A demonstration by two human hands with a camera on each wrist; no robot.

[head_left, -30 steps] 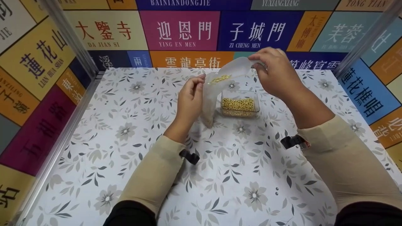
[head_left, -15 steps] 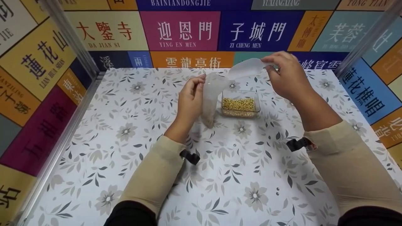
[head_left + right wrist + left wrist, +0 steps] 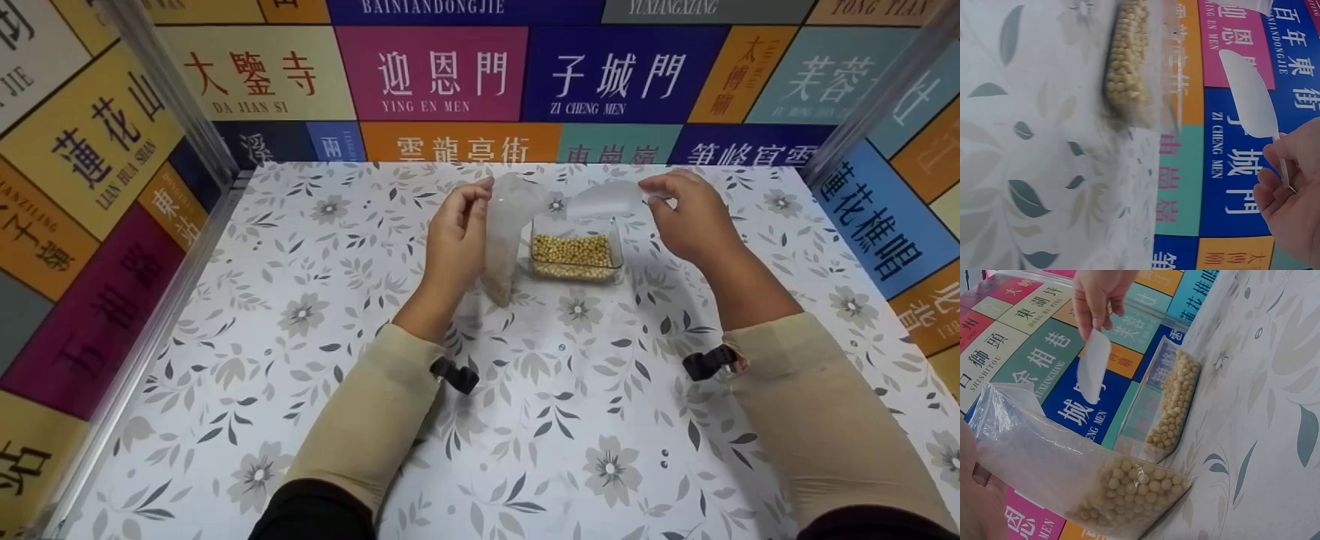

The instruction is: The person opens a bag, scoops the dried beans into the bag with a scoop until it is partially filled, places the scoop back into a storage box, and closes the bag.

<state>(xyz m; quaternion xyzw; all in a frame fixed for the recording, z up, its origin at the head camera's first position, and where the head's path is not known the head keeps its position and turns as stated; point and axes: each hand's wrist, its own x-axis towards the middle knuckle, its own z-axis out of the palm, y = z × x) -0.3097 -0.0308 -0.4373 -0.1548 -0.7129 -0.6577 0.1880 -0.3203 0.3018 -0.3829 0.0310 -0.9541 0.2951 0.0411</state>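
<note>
My left hand (image 3: 456,232) grips the upper side of a clear plastic bag (image 3: 508,217), which stands upright on the table. Soybeans (image 3: 1140,492) fill the bottom of this bag in the left wrist view. By its thin handle, my right hand (image 3: 690,217) pinches a translucent white scoop (image 3: 604,199). The scoop's blade looks bare in the right wrist view and hangs over the back of a clear rectangular container (image 3: 616,259). Inside that container lies a heap of soybeans (image 3: 570,251). It stands just right of the bag.
A white tablecloth (image 3: 375,420) with grey flowers and leaves covers the table. Panels with coloured sign lettering (image 3: 435,75) rise behind and at both sides. Clear corner posts (image 3: 180,90) stand at the back corners.
The scoop held soybeans over the bag's mouth a second ago; they left it by half a second ago. My right hand has moved right, then down toward the container. The left hand stays put.
</note>
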